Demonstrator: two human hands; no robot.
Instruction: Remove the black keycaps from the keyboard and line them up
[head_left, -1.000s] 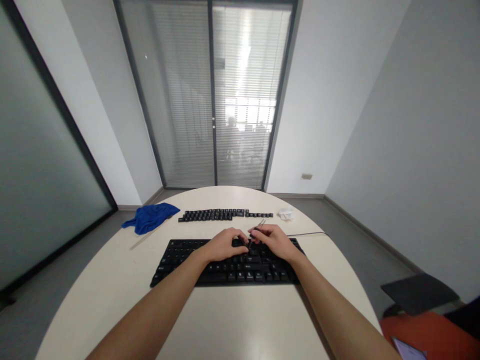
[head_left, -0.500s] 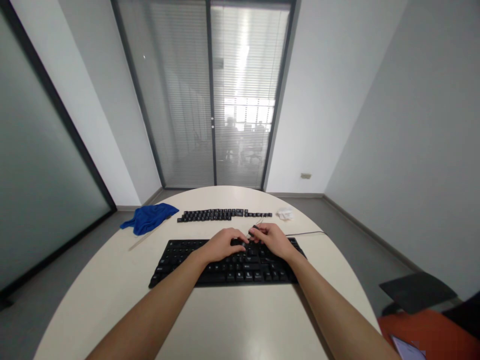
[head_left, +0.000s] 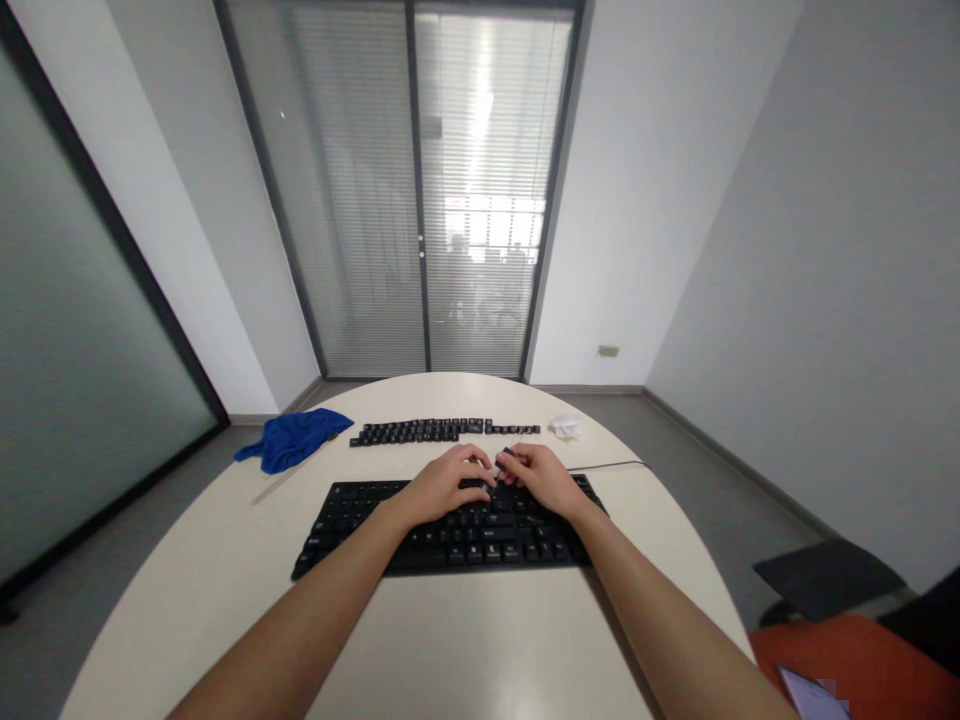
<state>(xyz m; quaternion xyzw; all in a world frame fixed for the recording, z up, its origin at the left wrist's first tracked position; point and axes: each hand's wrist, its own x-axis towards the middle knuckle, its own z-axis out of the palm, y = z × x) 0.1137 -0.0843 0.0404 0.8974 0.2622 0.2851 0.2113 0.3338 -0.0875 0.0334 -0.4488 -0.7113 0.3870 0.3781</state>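
Note:
A black keyboard point(head_left: 435, 555) lies across the table in front of me, under both hands. My left hand point(head_left: 444, 485) is over its upper middle, with thumb and fingertips curled about a small dark keycap point(head_left: 488, 488). Just to the right, my right hand point(head_left: 541, 478) pinches the black handle of a small tool with thin wires, which looks like a keycap puller point(head_left: 505, 457). The fingertips of both hands are close together. My fingers partly hide the keys beneath them.
Beyond the keyboard, loose black keycaps point(head_left: 420, 431) are lined up in rows. A blue cloth point(head_left: 296, 440) and a thin stick point(head_left: 281, 482) lie to the left, crumpled white tissue point(head_left: 565, 428) to the right. The keyboard's cable point(head_left: 611, 465) runs rightward. An orange chair point(head_left: 840, 650) stands at right.
The view has shifted slightly. My left fingertips have spread a little over the keyboard; my right hand keeps its pinch on the tool.

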